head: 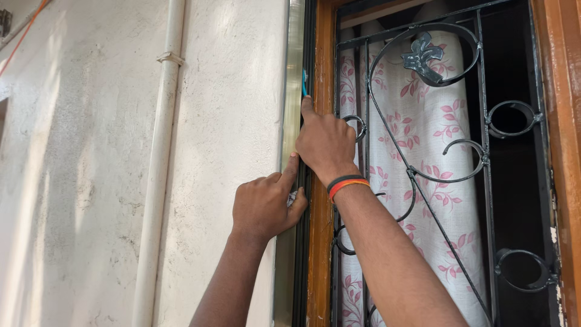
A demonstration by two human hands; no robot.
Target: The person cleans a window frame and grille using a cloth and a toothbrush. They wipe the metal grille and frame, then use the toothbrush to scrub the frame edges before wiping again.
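Observation:
My left hand (pixel 264 206) presses against a shiny metal strip (pixel 295 66) that runs up the side of a window, with its thumb raised along the strip and a small crumpled scrap pinched in the fingers. My right hand (pixel 325 142) is higher up, closed around a small blue tool (pixel 304 82) whose tip pokes out above the forefinger into the gap between the strip and the orange-brown wooden window frame (pixel 323 54). A black and orange band sits on the right wrist.
A black wrought-iron grille (pixel 478 91) with scrolls covers the window, and a white curtain with pink leaves (pixel 423 151) hangs behind it. A white pipe (pixel 158 163) runs down the rough plastered wall (pixel 78 151) to the left.

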